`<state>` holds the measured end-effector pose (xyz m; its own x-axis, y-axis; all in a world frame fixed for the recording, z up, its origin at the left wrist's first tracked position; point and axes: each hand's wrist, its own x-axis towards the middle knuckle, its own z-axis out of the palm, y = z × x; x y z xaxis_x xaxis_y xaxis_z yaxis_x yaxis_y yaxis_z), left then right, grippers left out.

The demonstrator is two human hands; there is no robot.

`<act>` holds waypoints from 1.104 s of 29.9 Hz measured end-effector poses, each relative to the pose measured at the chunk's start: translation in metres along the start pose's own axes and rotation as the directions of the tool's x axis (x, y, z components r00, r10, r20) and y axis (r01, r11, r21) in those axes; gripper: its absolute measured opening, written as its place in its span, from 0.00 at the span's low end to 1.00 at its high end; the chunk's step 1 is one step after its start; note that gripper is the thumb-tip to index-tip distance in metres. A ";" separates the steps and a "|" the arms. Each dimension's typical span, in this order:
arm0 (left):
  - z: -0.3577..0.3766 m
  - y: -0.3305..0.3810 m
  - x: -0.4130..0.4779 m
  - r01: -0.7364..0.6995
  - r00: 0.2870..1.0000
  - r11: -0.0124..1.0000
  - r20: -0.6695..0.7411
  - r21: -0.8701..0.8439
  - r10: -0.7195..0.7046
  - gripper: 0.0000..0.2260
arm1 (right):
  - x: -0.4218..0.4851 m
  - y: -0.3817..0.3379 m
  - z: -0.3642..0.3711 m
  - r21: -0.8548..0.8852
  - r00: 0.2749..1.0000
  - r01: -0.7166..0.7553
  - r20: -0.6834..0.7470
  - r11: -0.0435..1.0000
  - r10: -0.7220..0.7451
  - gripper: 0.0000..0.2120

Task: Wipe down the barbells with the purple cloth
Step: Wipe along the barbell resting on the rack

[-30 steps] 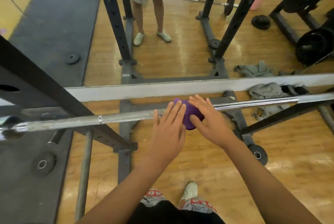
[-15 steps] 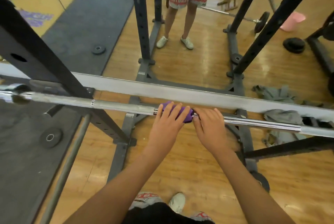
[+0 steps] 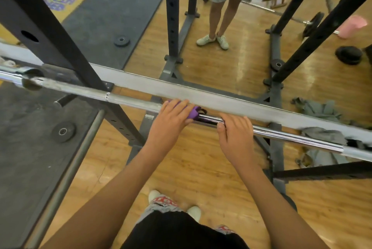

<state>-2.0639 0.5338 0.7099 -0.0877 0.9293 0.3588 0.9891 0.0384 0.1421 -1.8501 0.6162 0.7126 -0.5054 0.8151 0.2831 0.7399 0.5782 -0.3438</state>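
Since the barbell (image 3: 291, 137) is stiff, heavy steel running 9 to 4 o'clock across the view, it should hold steady under wiping. Cloth (image 3: 193, 113), soft and light, sits bunched on the bar near centre, with left hand (image 3: 171, 120) fingers (image 3: 177, 106) pressed together and curled over it. Right hand (image 3: 236, 136), at the cloth's 3 o'clock, wraps the slick chrome; a sensible bracing hold.

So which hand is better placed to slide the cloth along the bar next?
Left. The left hand holds the purple cloth on the barbell; the right hand grips bare bar beside it, without cloth.
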 end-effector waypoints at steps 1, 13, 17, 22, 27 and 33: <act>0.000 -0.001 -0.002 0.036 0.999 0.999 -0.027 -0.014 -0.036 0.22 | 0.000 -0.001 0.000 0.005 1.000 -0.007 0.000 1.000 0.007 0.18; 0.008 -0.004 0.002 -0.007 0.996 0.996 -0.095 -0.090 -0.002 0.20 | 0.000 -0.012 -0.001 -0.029 0.998 -0.069 -0.007 0.997 0.069 0.16; 0.007 0.004 0.002 0.089 0.993 0.995 -0.078 -0.041 -0.092 0.19 | -0.001 -0.012 -0.001 -0.026 0.999 -0.048 0.006 0.999 0.048 0.16; 0.000 0.015 0.003 0.076 0.994 0.994 -0.076 -0.084 -0.083 0.19 | 0.000 -0.007 -0.005 -0.041 0.998 -0.008 0.055 0.999 0.010 0.17; -0.012 -0.025 -0.011 0.123 0.984 0.987 -0.119 -0.106 -0.136 0.19 | -0.002 -0.004 -0.006 -0.009 0.998 0.025 0.059 1.000 -0.025 0.19; 0.000 0.030 0.001 0.262 0.959 0.957 -0.075 -0.129 -0.273 0.19 | -0.007 0.001 -0.001 -0.092 0.992 0.114 0.061 0.989 -0.108 0.24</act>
<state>-2.0345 0.5363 0.7141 -0.3625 0.8534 0.3745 0.9079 0.2327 0.3486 -1.8453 0.6111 0.7112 -0.6089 0.7483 0.2632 0.7154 0.6614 -0.2252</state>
